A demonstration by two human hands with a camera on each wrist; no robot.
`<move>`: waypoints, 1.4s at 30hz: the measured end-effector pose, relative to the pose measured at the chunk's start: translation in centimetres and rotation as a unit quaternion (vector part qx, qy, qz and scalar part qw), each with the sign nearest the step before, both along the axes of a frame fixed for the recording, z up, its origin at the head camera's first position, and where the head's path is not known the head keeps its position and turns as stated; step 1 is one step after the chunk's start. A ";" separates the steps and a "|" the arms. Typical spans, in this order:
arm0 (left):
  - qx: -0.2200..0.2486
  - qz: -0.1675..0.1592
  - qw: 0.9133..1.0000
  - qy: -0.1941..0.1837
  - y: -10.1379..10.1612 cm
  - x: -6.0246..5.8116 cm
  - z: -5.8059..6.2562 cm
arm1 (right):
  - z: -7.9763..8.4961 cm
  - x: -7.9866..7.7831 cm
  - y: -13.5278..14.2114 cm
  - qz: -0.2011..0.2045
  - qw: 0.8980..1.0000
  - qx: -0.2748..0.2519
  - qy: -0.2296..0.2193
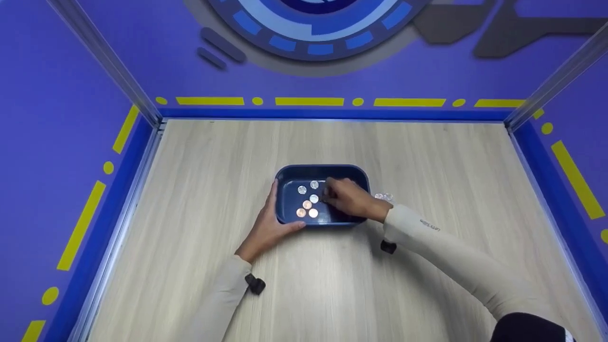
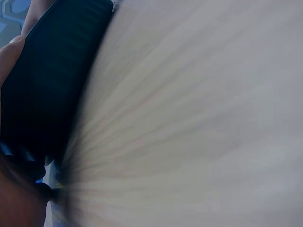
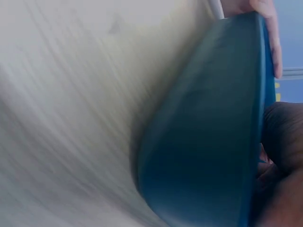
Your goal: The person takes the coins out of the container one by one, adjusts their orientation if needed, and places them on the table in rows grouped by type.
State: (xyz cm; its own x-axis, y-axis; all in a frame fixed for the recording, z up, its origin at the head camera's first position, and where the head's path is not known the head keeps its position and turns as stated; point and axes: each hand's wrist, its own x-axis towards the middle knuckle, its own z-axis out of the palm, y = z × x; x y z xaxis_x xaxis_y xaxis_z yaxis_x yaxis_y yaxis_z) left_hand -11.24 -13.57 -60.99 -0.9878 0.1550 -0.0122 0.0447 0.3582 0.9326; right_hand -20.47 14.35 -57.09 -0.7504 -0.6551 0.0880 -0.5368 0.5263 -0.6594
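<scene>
A dark blue rectangular tray (image 1: 290, 172) with rounded corners sits on the table. Inside its left half lie several coins, some silver (image 1: 302, 189), some copper-coloured (image 1: 301, 212). My left hand (image 1: 270, 223) grips the tray's left end, fingers along the outer wall and thumb over the front rim. My right hand (image 1: 349, 197) reaches over the tray's right side, its curled fingers low beside the silver coins. I cannot tell whether those fingertips pinch a coin. In the right wrist view, the tray wall (image 3: 203, 132) hides most of the right fingers.
Just outside the tray's right end lie a few silvery, shiny discs (image 1: 378, 196), partly beside the right wrist. The light wood table (image 1: 213, 190) is enclosed by blue-purple panels (image 1: 308, 85) at the back and both sides, with metal frame rails along the edges.
</scene>
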 end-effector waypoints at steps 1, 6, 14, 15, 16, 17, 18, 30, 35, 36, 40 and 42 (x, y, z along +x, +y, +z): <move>0.000 0.001 1.000 0.001 0.0 0.0 0.0 | 0.5 0.1 0.0 -0.004 1.000 0.000 -0.004; 0.000 0.002 1.000 0.004 -0.1 -0.1 0.2 | 3.4 0.9 0.5 -0.027 0.999 -0.002 -0.017; 0.005 0.001 1.000 0.011 -0.1 -0.2 0.2 | 5.0 2.0 2.5 -0.046 0.999 -0.013 -0.021; 0.002 0.001 1.000 0.009 -0.1 -0.1 0.2 | 5.0 2.1 2.8 -0.049 0.998 -0.017 -0.025; 0.000 0.001 1.000 0.009 -0.1 -0.1 0.2 | 5.1 2.3 3.2 -0.053 0.998 -0.021 -0.028; -0.001 0.001 1.000 0.008 0.0 -0.1 0.1 | 5.1 2.4 3.5 -0.057 0.998 -0.024 -0.032; -0.001 0.000 1.000 0.008 0.0 -0.1 0.1 | 5.2 2.5 3.9 -0.061 0.997 -0.026 -0.036; -0.002 0.003 1.000 0.002 -0.1 0.1 -0.1 | 5.4 2.9 7.5 -0.141 0.980 -0.088 -0.105; -0.001 0.003 1.000 0.002 -0.1 0.1 -0.1 | 4.8 3.3 8.6 -0.159 0.976 -0.098 -0.109; -0.002 0.003 1.000 0.001 0.0 0.1 -0.1 | 4.6 3.3 8.8 -0.160 0.976 -0.099 -0.107; 0.004 0.001 1.000 0.005 0.1 0.0 0.0 | 4.1 3.7 9.5 -0.161 0.978 -0.094 -0.095; 0.007 0.000 1.000 0.007 0.2 0.0 0.1 | 3.9 3.9 9.8 -0.164 0.978 -0.092 -0.094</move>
State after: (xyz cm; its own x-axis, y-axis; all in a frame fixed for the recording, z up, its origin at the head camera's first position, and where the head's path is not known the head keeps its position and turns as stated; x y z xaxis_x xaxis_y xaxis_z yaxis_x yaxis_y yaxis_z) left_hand -11.21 -13.39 -60.88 -0.9878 0.1557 0.0042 0.0585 0.3456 0.9366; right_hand -16.56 24.15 -53.17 -0.9320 -0.3617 0.0217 -0.2183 0.5127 -0.8303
